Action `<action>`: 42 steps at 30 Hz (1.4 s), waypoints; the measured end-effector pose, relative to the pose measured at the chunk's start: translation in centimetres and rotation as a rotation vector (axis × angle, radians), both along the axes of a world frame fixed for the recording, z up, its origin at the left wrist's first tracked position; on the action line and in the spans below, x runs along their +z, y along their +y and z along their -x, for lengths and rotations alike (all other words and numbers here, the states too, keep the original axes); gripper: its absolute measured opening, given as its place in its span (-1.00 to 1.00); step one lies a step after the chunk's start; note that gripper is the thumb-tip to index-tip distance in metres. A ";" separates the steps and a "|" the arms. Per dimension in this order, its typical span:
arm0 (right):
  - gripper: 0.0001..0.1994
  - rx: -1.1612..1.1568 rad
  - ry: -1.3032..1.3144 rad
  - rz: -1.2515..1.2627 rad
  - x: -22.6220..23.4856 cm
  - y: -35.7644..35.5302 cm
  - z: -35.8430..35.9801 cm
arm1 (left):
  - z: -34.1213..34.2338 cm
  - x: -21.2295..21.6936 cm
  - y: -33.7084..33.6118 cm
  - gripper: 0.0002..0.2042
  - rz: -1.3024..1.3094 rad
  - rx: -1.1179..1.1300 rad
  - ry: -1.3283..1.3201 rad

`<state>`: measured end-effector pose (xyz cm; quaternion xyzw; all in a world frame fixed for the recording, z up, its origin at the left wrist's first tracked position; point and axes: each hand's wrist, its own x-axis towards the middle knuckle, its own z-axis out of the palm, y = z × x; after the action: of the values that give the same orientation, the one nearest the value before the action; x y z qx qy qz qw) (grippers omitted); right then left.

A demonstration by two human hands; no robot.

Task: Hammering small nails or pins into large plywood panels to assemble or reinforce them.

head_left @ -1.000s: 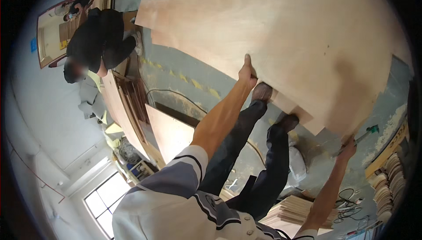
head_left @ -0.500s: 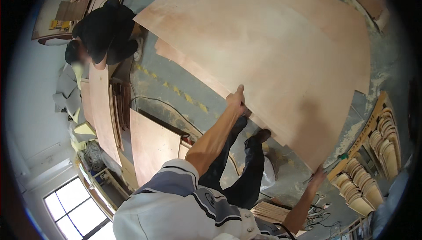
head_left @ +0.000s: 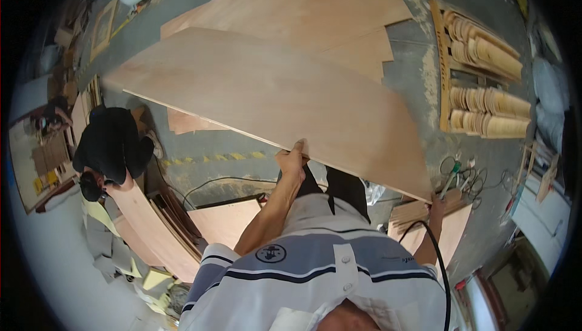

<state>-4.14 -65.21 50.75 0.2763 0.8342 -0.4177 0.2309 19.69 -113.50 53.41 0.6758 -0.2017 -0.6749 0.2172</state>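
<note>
A large, thin plywood sheet (head_left: 273, 94) is held across in front of me, tilted, with its near edge toward my body. My left hand (head_left: 291, 161) is closed on that near edge, thumb on top and the other fingers hidden beneath. At the sheet's right corner, my right hand (head_left: 436, 205) grips the edge; its fingers are partly hidden. Beyond and under the sheet, more large plywood sheets (head_left: 315, 3) lie in a low, uneven stack, some corners sticking out.
Curved wooden pieces (head_left: 485, 100) stand in rows on a pallet (head_left: 444, 82) at right. A person in black (head_left: 115, 140) crouches at left by long boards (head_left: 148, 222). Small plywood strips (head_left: 409, 219) are stacked near my right forearm. A cable (head_left: 227, 179) crosses the floor.
The sheet has come away from the stack and toward me, swinging so its near edge now runs more crosswise. Both hands have kept their grip on it. My view has turned right.
</note>
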 end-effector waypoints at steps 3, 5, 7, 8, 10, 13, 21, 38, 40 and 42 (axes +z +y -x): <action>-0.60 -0.135 -0.004 0.013 3.6 1.8 -1.0 | -0.4 1.5 0.7 -0.89 -0.143 -0.324 0.117; -0.74 -0.150 -0.049 -0.006 4.4 2.1 -0.7 | -3.1 -0.5 -1.0 -0.78 -0.070 -0.431 0.271; -0.84 -0.137 -0.030 -0.024 5.0 0.8 -0.6 | -3.8 -0.9 -5.3 -0.52 0.099 -0.227 0.302; -0.87 -0.139 0.036 -0.005 4.6 1.3 -0.9 | -5.1 -1.9 -8.5 -0.44 0.133 -0.189 0.223; -0.87 -0.085 0.071 0.034 5.3 1.7 -1.7 | -3.9 1.0 -11.5 -0.33 0.022 -0.151 0.300; -0.76 -0.160 0.057 0.041 4.6 1.8 -1.7 | -6.0 -1.4 -13.2 -0.40 0.003 -0.233 0.386; -0.80 -0.930 0.366 -0.014 2.9 -1.2 -7.0 | -2.8 0.7 -15.2 -0.59 -0.033 -0.278 0.316; -0.33 -0.648 -0.516 0.889 7.4 -24.4 -10.7 | -1.0 1.7 -16.1 -0.57 -0.082 -0.393 0.346; -0.40 -0.570 -0.532 0.947 4.2 -24.7 -10.2 | -1.0 1.5 -16.2 -0.57 -0.084 -0.432 0.405; -0.47 -0.591 -0.452 0.944 4.7 -26.5 -9.3 | -1.6 1.6 -16.9 -0.56 -0.085 -0.476 0.458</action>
<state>5.17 -91.67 55.47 0.4460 0.3767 -0.7204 0.3745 21.33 -130.42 55.00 0.4491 -0.2715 -0.8488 0.0646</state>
